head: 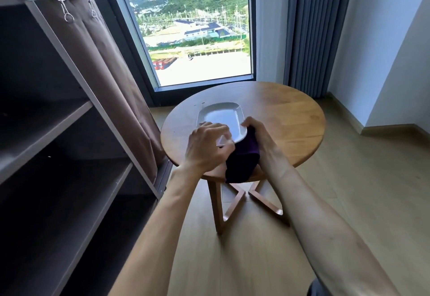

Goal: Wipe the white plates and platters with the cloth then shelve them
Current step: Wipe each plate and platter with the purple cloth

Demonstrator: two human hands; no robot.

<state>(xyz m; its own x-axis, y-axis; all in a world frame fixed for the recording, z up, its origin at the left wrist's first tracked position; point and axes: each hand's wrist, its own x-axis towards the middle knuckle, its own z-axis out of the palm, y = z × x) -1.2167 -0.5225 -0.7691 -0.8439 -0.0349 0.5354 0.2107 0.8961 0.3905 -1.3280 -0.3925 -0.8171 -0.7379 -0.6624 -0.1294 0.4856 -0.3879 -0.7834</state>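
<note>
A white oblong platter (223,116) lies on the round wooden table (290,118), left of its middle. My left hand (209,144) covers the platter's near end with curled fingers, gripping its near rim. My right hand (256,132) holds a dark purple cloth (242,163) against the platter's near right edge. The cloth hangs down past the table's front edge. The platter's near corner is hidden behind both hands.
A brown fabric shelf unit (69,121) with several open shelves stands at the left, its curtain (111,81) pulled aside. Behind the table is a tall window (193,28), with grey curtains (311,32) at the right. Wooden floor surrounds the table.
</note>
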